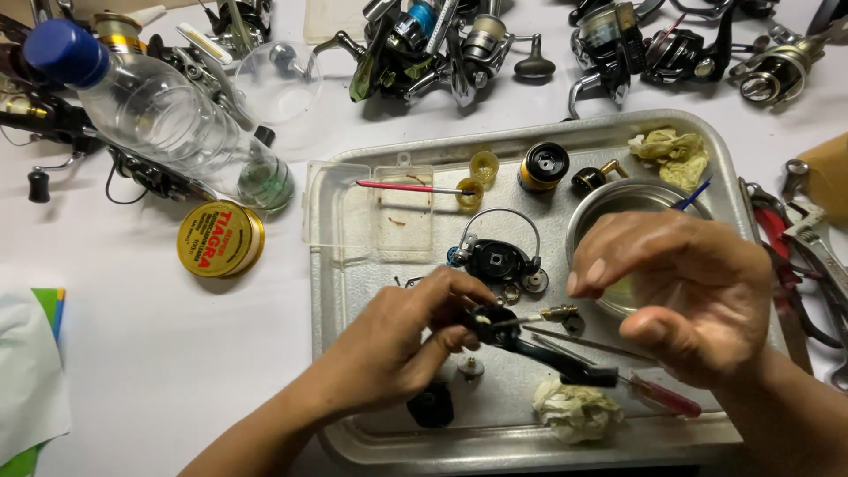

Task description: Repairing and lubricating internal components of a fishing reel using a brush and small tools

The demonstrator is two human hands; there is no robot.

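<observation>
My left hand pinches a small black reel part with a metal shaft and brass tip over a metal tray. My right hand hovers just right of that part, fingers apart and curled, holding nothing that I can see. A black reel rotor with a wire bail lies just beyond the held part. A long black-handled tool and a red-handled screwdriver lie on the tray under my hands.
A round metal bowl, a gold-and-black spool, crumpled tissues, a clear plastic box with a red brush, a clear bottle, a yellow tin, several fishing reels at the back, pliers at right.
</observation>
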